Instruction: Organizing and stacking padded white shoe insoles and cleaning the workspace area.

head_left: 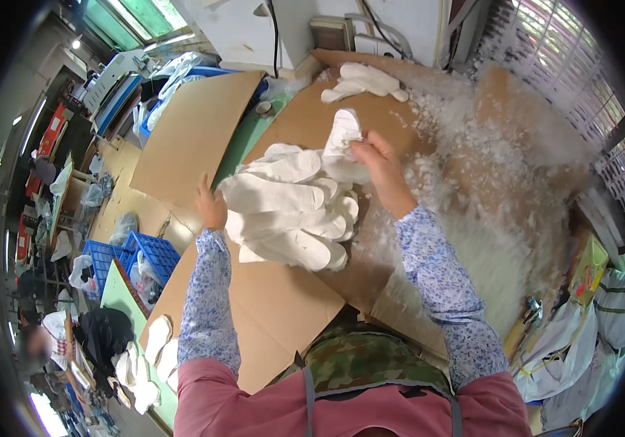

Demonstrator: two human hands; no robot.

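Socks (276, 197), white, lie heaped on brown cardboard (290, 302) before the person, rounded ends mostly to the right. The left hand (212, 206) is at the heap's left edge; whether its fingers grip, I cannot tell. Farther out, the right hand (381, 160) has thumb and fingers pinched on one sock (344, 132), raised at the heap's far right. It should be light, soft and floppy, hard to damage and not slippery; a pinch at mid-length should do. White fluff (465, 244) at right could cling to it. Beyond lie more socks (365, 79). No lettering shows on any sock; the yellow packet (590, 269) is too small to read.
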